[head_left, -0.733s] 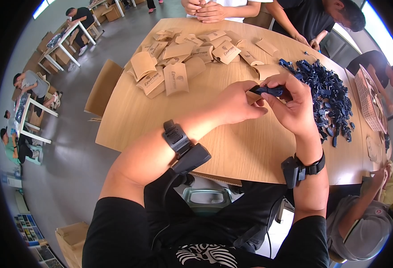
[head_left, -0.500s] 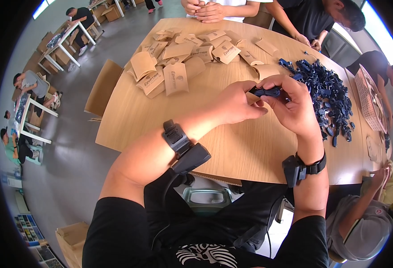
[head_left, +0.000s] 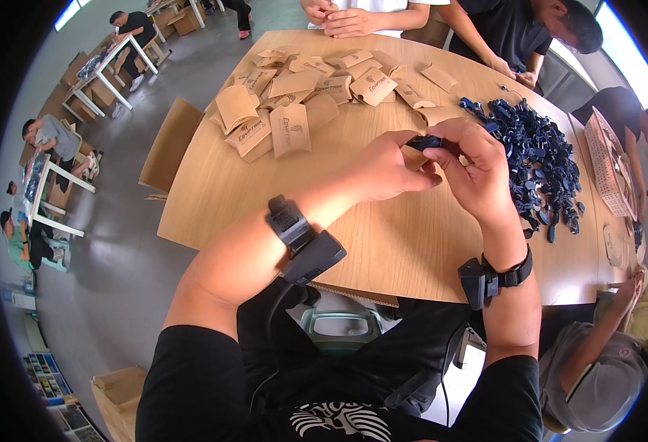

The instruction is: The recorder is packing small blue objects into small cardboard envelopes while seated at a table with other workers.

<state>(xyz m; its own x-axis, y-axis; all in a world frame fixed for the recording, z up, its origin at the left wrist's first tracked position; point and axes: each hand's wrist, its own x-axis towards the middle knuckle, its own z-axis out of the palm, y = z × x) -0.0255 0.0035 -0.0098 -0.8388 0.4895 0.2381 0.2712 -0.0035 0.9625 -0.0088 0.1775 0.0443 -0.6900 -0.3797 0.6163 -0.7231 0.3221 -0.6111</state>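
My left hand (head_left: pixel 386 168) and my right hand (head_left: pixel 480 163) meet above the table, fingers closed about a small dark bundle (head_left: pixel 422 142) that looks like coiled cable. Right thumb and index finger pinch its right end, while the left fingers hold the other end. Fingers hide much of it. Beside my right hand spreads a heap of dark blue small parts and cords (head_left: pixel 541 158). Flat brown cardboard pillow boxes (head_left: pixel 291 129) lie in a loose pile beyond my left forearm. Each wrist wears a black strapped device.
The wooden table (head_left: pixel 265 188) curves around in front of me. A pink woven basket (head_left: pixel 610 162) stands at the right edge. Other people work across the table and at my right. An open cardboard box (head_left: pixel 173 147) stands beside the table's left edge.
The dark bundle shows less between my fingers now. My right hand has turned slightly and its forearm has moved a little left. My left hand has shifted slightly left.
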